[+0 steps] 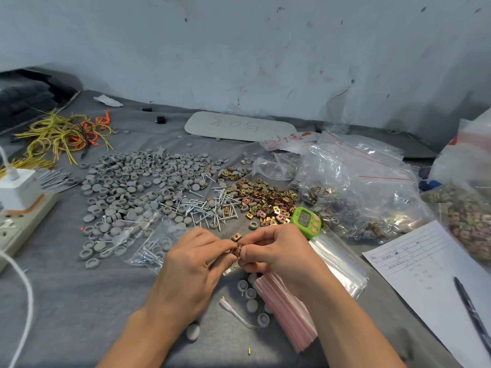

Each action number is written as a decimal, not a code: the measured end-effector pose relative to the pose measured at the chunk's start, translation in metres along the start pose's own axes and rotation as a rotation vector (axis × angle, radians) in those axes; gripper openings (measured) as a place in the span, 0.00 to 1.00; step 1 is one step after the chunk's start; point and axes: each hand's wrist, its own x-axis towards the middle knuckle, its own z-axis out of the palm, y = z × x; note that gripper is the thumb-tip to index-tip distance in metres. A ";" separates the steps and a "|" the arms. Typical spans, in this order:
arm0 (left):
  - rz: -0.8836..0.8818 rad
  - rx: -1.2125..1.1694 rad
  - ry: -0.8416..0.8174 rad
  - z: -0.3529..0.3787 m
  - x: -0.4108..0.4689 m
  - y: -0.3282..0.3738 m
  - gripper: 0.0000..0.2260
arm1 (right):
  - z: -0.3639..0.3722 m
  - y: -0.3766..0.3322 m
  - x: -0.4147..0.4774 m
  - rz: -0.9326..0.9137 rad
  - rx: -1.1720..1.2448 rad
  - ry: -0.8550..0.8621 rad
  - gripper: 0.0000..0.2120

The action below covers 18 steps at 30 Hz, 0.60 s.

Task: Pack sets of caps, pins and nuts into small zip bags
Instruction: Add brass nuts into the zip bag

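Left hand (191, 264), right hand (279, 251) pinch nuts (237, 249); board (276, 130) handwritten "50".

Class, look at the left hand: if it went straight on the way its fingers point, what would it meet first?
Probably the right hand, just across the small stack of nuts that both hands pinch.

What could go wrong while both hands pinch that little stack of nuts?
The nuts pinched between the left hand and right hand could slip and scatter into the nut pile, spoiling the count. The zip bags and loose caps lie close beside the hands and might get knocked out of place.
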 end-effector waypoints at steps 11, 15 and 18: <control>-0.005 0.024 0.090 -0.001 -0.001 -0.001 0.11 | 0.014 -0.001 0.001 0.008 0.117 0.055 0.12; 0.000 0.063 0.133 0.000 -0.002 -0.002 0.11 | 0.021 0.000 0.000 -0.005 0.193 0.124 0.14; -0.002 0.082 0.160 0.001 -0.001 -0.001 0.11 | 0.028 0.000 -0.001 -0.018 0.235 0.177 0.14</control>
